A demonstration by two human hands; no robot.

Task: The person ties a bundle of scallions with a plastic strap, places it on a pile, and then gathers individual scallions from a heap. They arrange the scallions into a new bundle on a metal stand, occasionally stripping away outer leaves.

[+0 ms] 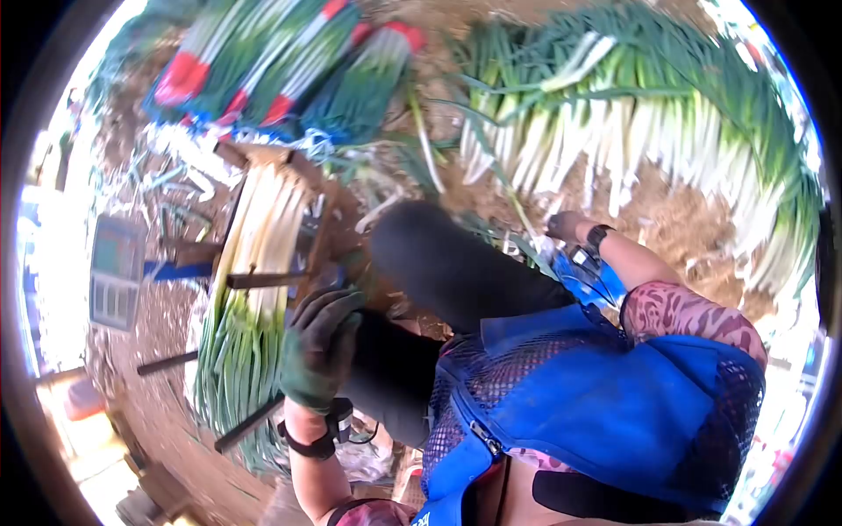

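Note:
My left hand (322, 344), in a grey-green work glove, hovers beside a metal rack, its fingers loosely bent and nothing seen in them. A thick bundle of green onions (241, 337) lies in that rack, white ends toward the top, under a dark crossbar (265, 280). My right hand (568, 226), dark-gloved, reaches out past my knee with fingers curled. Close to its fingertips lies the white end of a single green onion stalk (517, 206); whether the hand grips it is hidden. A long heap of loose green onions (605, 123) stretches beyond that hand.
Bundles with red bands (281, 70) are stacked at the upper left. A scale with a display (117, 273) stands left of the rack. Rack legs (250, 422) jut out low. Blue strings (316, 140) and trimmings litter the soil. A blue object with dark cords (588, 276) sits beside my knee.

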